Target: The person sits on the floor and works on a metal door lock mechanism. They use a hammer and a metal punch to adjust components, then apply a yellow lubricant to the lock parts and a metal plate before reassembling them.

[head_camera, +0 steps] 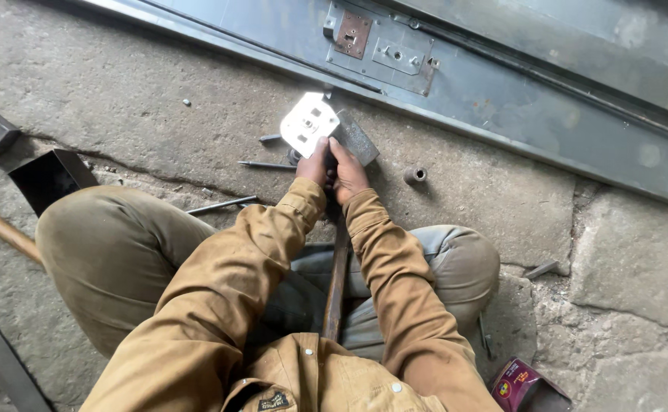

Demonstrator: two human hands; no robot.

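My left hand (315, 164) holds the lower edge of a shiny metal plate (309, 123) with several small holes, tilted up off the stone floor. My right hand (348, 174) is closed around a hammer just below its grey steel head (356, 137), which sits right beside the plate. The hammer's dark wooden handle (336, 282) runs back between my knees. Both hands touch each other at the thumbs.
A long grey steel frame (502, 99) with a lock plate (383, 47) lies across the top. A small metal bushing (415, 175), thin rods (222, 204), a black square tube (48, 177), another wooden handle (2, 229) and a red packet (525, 385) lie around.
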